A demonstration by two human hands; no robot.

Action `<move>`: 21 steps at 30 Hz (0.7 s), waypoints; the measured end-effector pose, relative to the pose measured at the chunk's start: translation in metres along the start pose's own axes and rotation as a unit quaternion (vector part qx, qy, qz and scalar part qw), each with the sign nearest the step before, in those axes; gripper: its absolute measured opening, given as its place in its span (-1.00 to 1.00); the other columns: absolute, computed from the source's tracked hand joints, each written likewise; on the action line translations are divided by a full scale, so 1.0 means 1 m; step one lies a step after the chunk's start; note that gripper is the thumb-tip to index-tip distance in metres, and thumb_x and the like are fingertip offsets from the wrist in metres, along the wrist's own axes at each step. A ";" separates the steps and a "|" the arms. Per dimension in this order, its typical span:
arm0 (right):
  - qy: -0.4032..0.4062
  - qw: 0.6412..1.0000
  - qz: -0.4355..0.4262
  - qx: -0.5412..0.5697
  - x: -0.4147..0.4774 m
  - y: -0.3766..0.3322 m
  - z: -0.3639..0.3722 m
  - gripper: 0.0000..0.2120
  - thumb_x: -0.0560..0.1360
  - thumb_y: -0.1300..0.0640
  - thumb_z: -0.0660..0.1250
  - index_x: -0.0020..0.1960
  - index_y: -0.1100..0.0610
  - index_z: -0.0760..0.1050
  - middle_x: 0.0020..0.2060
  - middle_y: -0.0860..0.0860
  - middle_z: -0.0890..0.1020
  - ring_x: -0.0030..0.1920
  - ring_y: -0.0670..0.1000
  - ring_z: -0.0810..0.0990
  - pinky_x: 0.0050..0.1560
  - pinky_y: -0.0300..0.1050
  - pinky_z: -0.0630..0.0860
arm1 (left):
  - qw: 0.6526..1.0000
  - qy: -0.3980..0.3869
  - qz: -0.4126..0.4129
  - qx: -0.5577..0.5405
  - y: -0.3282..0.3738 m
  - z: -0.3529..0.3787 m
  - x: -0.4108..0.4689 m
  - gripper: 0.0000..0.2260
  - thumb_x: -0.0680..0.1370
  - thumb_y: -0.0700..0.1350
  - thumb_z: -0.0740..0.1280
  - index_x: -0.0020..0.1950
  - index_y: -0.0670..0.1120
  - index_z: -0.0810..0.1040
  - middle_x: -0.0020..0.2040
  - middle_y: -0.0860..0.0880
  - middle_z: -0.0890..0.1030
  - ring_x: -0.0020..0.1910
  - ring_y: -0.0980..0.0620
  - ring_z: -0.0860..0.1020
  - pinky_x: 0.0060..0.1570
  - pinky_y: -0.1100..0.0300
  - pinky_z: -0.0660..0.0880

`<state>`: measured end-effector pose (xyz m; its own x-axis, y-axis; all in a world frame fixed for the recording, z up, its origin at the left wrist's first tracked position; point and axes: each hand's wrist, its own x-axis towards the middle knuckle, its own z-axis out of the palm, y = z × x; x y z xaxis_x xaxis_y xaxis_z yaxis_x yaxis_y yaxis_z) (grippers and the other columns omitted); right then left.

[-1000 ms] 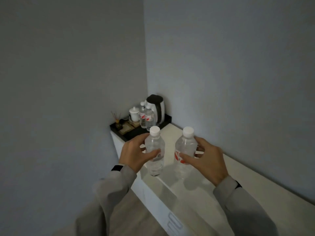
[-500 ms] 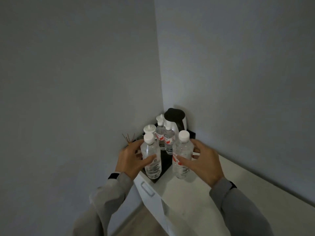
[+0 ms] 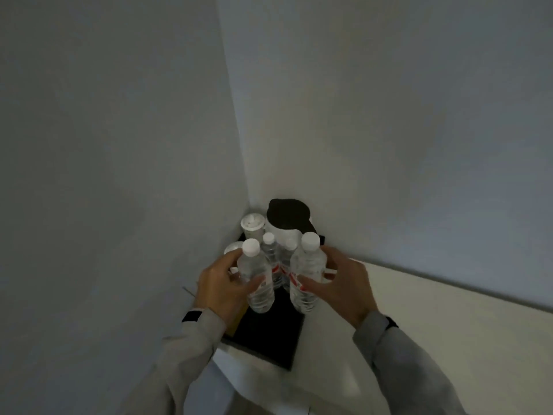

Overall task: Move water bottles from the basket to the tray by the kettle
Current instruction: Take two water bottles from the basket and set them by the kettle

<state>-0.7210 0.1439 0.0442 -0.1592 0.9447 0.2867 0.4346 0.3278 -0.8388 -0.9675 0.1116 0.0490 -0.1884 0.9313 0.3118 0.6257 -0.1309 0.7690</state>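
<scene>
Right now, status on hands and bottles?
Left hand gripping one bottle, right hand gripping another bottle. Both over the black tray. Two bottles already crowd the kettle.

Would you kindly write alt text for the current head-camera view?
A person's left hand and right hand each hold an upright water bottle above a black tray in a dim corner, where two bottles, a kettle and lidded cups stand.
</scene>
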 end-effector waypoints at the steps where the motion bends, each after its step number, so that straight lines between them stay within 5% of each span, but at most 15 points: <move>1: 0.012 1.000 0.017 -0.010 -0.001 -0.003 0.008 -0.44 0.27 -0.23 0.55 0.20 -0.14 0.50 0.00 -0.20 0.68 -0.01 -0.21 0.65 0.03 -0.09 0.64 | 1.000 -0.015 -0.004 -0.009 -0.009 -0.003 0.008 -0.48 0.31 -0.06 0.60 0.24 -0.03 0.57 0.06 0.03 0.66 -0.01 0.10 0.60 -0.07 0.41 0.50; 7: 0.070 0.992 0.092 -0.041 -0.010 -0.013 0.049 -0.42 0.26 -0.13 0.59 0.22 -0.05 0.51 -0.01 -0.16 0.68 -0.01 -0.20 0.64 0.03 -0.19 0.62 | 0.992 -0.099 0.008 -0.075 -0.057 -0.010 0.044 -0.46 0.34 -0.08 0.59 0.28 -0.01 0.53 0.17 0.01 0.63 0.10 0.04 0.58 0.11 0.15 0.56; 11: 0.081 0.987 0.129 -0.045 -0.015 -0.007 0.066 -0.46 0.27 -0.16 0.57 0.19 -0.10 0.50 -0.02 -0.21 0.67 -0.01 -0.25 0.63 0.03 -0.16 0.62 | 0.985 -0.139 0.012 -0.097 -0.075 0.000 0.054 -0.50 0.32 -0.06 0.59 0.15 0.25 0.49 0.07 0.23 0.59 0.06 0.15 0.56 0.01 0.35 0.52; 17: 0.079 0.984 0.152 -0.049 -0.010 0.013 0.088 -0.44 0.25 -0.23 0.54 0.19 -0.11 0.50 -0.01 -0.18 0.68 0.02 -0.15 0.65 0.03 -0.04 0.63 | 0.979 -0.168 -0.013 -0.112 -0.095 0.020 0.054 -0.49 0.28 -0.06 0.61 0.18 0.09 0.54 0.04 0.12 0.63 0.01 0.16 0.60 -0.13 0.54 0.47; 21: 0.063 0.984 0.160 -0.055 -0.004 0.026 0.103 -0.42 0.25 -0.27 0.53 0.19 -0.14 0.48 -0.01 -0.19 0.66 0.01 -0.12 0.65 0.02 -0.01 0.63 | 0.975 -0.188 -0.032 -0.116 -0.112 0.029 0.056 -0.44 0.30 -0.05 0.61 0.26 -0.05 0.55 0.14 -0.01 0.64 0.10 0.07 0.60 -0.05 0.46 0.52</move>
<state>-0.8002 0.1482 -0.0262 0.1089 0.9911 0.0768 0.5396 0.0059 -0.8419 -1.0263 0.1883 -0.0362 0.0963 0.9932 0.0662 0.4252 -0.1012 0.8994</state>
